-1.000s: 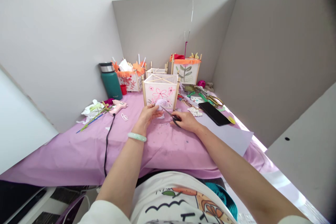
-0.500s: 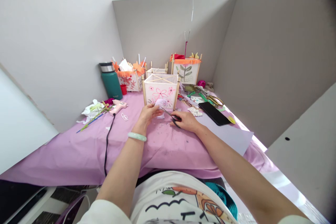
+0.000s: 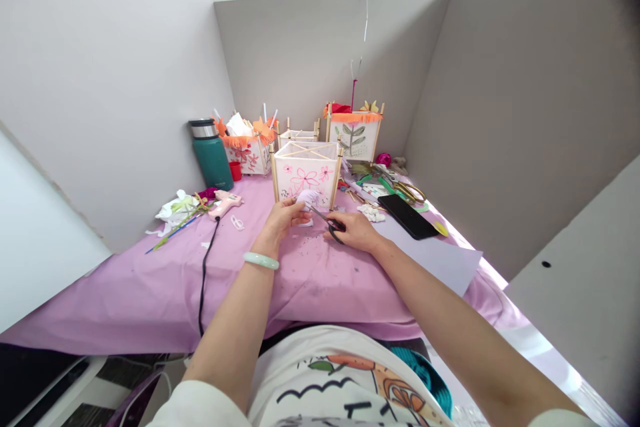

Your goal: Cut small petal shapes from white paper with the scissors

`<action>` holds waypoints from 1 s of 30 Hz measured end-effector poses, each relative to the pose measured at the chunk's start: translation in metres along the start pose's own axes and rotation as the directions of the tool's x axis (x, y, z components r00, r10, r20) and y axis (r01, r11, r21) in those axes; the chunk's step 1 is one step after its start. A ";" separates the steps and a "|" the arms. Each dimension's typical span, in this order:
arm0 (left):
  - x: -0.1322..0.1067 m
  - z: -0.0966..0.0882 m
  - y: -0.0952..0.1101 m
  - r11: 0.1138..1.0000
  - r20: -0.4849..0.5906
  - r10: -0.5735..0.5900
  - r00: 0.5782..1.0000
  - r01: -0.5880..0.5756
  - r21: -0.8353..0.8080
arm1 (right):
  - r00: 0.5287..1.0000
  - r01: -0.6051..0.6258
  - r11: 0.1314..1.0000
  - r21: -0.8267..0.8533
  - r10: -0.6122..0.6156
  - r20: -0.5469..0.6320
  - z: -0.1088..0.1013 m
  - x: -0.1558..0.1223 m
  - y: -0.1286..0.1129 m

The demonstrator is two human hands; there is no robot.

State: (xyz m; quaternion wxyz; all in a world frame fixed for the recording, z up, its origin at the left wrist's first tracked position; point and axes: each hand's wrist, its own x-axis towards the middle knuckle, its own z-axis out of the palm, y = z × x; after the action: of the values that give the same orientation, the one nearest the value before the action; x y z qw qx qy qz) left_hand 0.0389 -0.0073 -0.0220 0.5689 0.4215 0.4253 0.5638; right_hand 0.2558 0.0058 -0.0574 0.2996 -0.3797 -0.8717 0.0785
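Note:
Between the thumb and fingers of my left hand [image 3: 286,219] is a small piece of pale lilac paper [image 3: 309,197], its far edge cut into a fringe. My right hand [image 3: 354,229] grips a pair of scissors [image 3: 338,225] with dark handles. The blades point left and reach the paper near my left fingertips; how wide they stand apart is too small to tell. Just behind both hands stands a square lantern [image 3: 306,173] with white sides, wooden corner sticks and pink drawn flowers. Tiny scraps lie on the cloth below the paper.
On the left of the pink tablecloth [image 3: 165,287] are a green bottle [image 3: 212,160] and a pink glue gun [image 3: 226,204] with a black cord. A phone [image 3: 407,216] and a lilac sheet [image 3: 440,257] lie right. More lanterns [image 3: 354,137] stand behind, before grey partitions.
The lilac paper has shifted very slightly to the right in my left hand. Both arms stay nearly in place, and the scissors remain at the paper.

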 end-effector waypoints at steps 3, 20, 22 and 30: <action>-0.001 0.001 0.000 1.000 0.023 -0.013 1.000 0.013 0.015 | 1.000 0.016 1.000 0.019 -0.016 -0.002 0.000 0.000 0.000; -0.004 0.003 0.002 1.000 0.023 -0.023 0.999 0.023 0.011 | 1.000 0.024 0.999 0.032 -0.024 0.003 0.001 0.000 0.001; -0.004 0.003 0.002 1.000 0.024 -0.024 0.999 0.024 0.009 | 1.000 0.027 0.999 0.032 -0.027 0.004 0.001 0.000 0.001; -0.002 0.002 0.000 0.999 0.031 -0.027 0.999 0.026 0.018 | 1.000 0.024 0.999 0.038 -0.024 0.011 0.000 0.000 0.000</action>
State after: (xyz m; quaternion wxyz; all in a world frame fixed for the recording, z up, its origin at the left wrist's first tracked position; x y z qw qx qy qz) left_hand 0.0404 -0.0090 -0.0213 0.5791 0.4296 0.4270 0.5457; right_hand 0.2559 0.0057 -0.0573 0.3029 -0.3629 -0.8762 0.0936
